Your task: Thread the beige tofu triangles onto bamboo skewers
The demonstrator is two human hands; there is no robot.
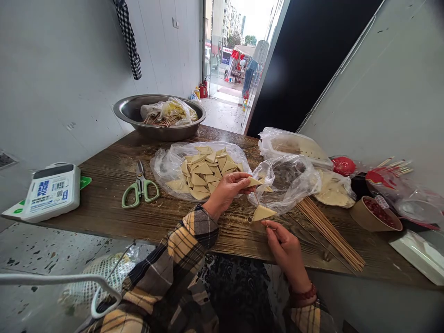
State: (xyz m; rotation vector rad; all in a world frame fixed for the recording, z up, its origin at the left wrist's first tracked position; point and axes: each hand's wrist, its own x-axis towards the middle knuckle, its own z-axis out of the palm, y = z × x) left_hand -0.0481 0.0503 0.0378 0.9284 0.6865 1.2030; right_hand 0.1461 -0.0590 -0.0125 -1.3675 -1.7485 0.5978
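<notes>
My left hand [229, 188] pinches a pale triangular tofu slice [254, 181] at the tip of a thin bamboo skewer [257, 200]. My right hand [284, 240] grips the lower end of that skewer, which carries another triangular slice [262, 212] lower down. Both hands hover over the near middle of the dark wooden table [111, 199]. Just beyond my left hand lies an open plastic bag [166, 164] heaped with several triangular slices [204, 171].
Green-handled scissors [140, 188] lie left of the bag. A metal basin [128, 111] with finished skewers stands at the back. Loose bamboo skewers [329, 231] lie to the right, by more plastic bags [294, 178], a paper bowl [374, 215] and a white device [52, 190] at far left.
</notes>
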